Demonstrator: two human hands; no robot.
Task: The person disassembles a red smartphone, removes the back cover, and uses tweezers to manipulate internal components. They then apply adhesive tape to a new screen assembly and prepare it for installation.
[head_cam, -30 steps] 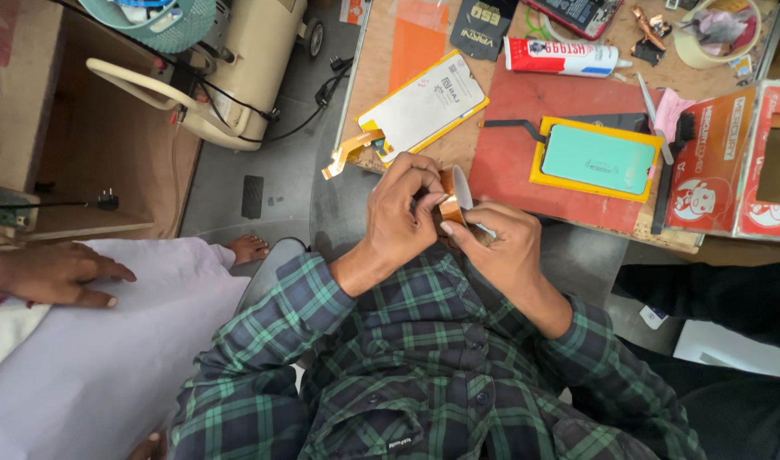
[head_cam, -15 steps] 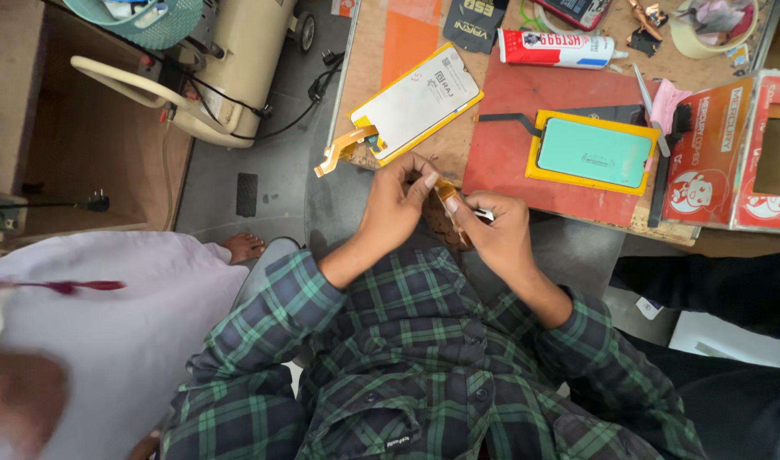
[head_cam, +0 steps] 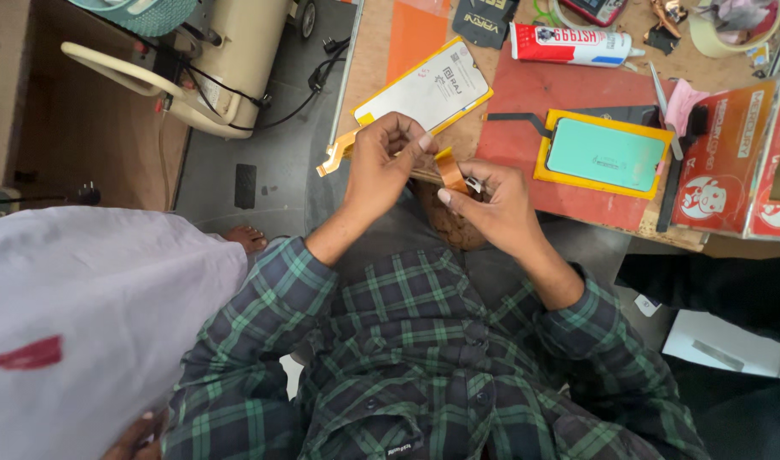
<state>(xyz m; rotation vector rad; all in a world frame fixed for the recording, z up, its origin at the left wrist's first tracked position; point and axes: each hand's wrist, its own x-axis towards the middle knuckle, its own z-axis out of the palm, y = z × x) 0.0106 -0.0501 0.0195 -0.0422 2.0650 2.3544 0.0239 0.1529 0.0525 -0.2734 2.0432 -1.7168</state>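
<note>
A cluttered wooden counter (head_cam: pixel 375 51) fills the upper part of the view, with a dark floor and a cream-coloured machine (head_cam: pixel 228 51) off to its left. A red mat (head_cam: pixel 569 94) lies on the counter, and it serves as the landmark here. On the mat's right part sits a teal phone screen in a yellow frame (head_cam: pixel 607 155). Just left of the mat lies a white panel with a yellow border (head_cam: pixel 424 87), tilted, with an orange tab at its lower left end. Above the mat lies a red and white tube (head_cam: pixel 569 44). To the right of the mat stands a red cardboard box (head_cam: pixel 735 162).

Just off the mat's lower left corner, at the counter's near edge, the two hands meet. The left hand (head_cam: pixel 381 170) has its fingers curled in and pinched together on one end of a thin amber strip (head_cam: pixel 448 170). The right hand (head_cam: pixel 496 209) is also closed, its thumb and fingers gripping the strip's other end together with a small metal tool (head_cam: pixel 473 183) whose tip shows between them. The strip spans the short gap between the hands, which nearly touch. Both forearms wear green plaid sleeves (head_cam: pixel 271 298).

Far left of the mat, a person in a pale garment (head_cam: pixel 92 315) stands close by; a bare foot (head_cam: pixel 247 238) shows on the floor.
</note>
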